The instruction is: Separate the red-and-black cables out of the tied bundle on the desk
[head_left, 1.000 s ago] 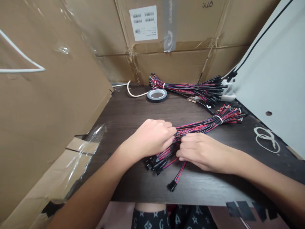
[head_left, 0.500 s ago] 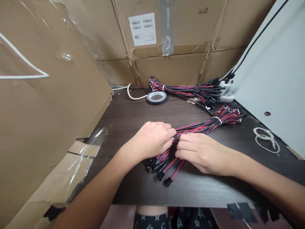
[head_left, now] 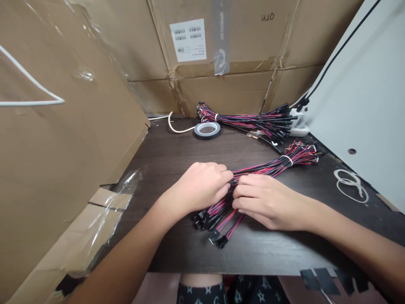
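A bundle of red, blue and black wires (head_left: 264,169) lies slantwise on the dark table, bound by a white tie (head_left: 287,159) near its far right end. My left hand (head_left: 207,184) is closed around the near part of this bundle, fingertips curled under and partly hidden. Close beside it, my right hand (head_left: 265,202) pinches wires of the same bundle; its fingertips are hidden too. Black connectors (head_left: 222,241) fan out at the near end, below both hands.
A second tied wire bundle (head_left: 240,119) lies along the back, by a tape roll (head_left: 207,130) and a white power strip (head_left: 299,122). Cardboard (head_left: 228,93) walls the back and left. A coiled white cord (head_left: 352,185) rests at right. Black tape pieces (head_left: 325,280) hang at the front edge.
Both hands keep almost the same place on the bundle. One loose connector at the near end has turned slightly, and the right hand's fingers have shifted a little.
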The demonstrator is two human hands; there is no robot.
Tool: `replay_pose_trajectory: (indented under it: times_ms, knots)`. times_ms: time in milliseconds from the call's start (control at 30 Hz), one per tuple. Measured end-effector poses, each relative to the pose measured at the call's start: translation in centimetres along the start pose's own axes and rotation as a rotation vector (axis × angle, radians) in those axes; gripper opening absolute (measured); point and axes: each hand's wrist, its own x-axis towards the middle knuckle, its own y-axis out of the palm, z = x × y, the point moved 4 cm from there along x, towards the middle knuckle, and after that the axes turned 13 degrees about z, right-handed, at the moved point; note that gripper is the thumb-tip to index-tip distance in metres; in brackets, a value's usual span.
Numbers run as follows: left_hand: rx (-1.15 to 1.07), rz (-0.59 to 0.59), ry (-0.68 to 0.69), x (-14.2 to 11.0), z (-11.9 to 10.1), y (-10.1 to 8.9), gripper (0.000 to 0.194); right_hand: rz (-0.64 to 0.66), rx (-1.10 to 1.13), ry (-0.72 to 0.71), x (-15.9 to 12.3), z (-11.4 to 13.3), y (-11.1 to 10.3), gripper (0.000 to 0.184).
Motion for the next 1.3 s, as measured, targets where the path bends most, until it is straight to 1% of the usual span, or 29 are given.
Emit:
replay_pose_trajectory:
  times_ms: [133, 400, 533, 667, 833, 1033, 1300]
  knots:
    - [0.005, 0.003, -0.003, 0.0, 0.1, 0.1, 0.014, 0.018, -0.011, -0.007, 0.0, 0.1, 0.3, 0.024]
    - [0.01, -0.001, -0.01, 0.0, 0.1, 0.2, 0.014, 0.035, -0.004, -0.003, 0.1, 0.4, 0.0, 0.023]
    - [0.001, 0.013, -0.008, 0.0, 0.2, 0.2, 0.012, -0.044, -0.001, 0.034, -0.3, 0.0, -0.3, 0.022]
    - [-0.016, 0.044, -0.019, 0.0, 0.3, 0.3, 0.013, -0.084, 0.035, 0.078, -0.6, -0.4, -0.5, 0.021]
    - [-0.028, 0.05, -0.027, 0.1, 0.3, 0.4, 0.013, -0.189, -0.062, 0.17, -0.6, -1.0, -0.6, 0.021]
    - [-0.036, 0.059, -0.019, 0.0, 0.3, 0.4, 0.018, -0.154, -0.094, 0.25, -0.6, -1.8, 0.0, 0.021]
    - [-0.027, 0.058, -0.022, -0.1, 0.5, 0.4, 0.02, -0.088, -0.037, 0.301, -0.8, -2.1, 0.4, 0.02]
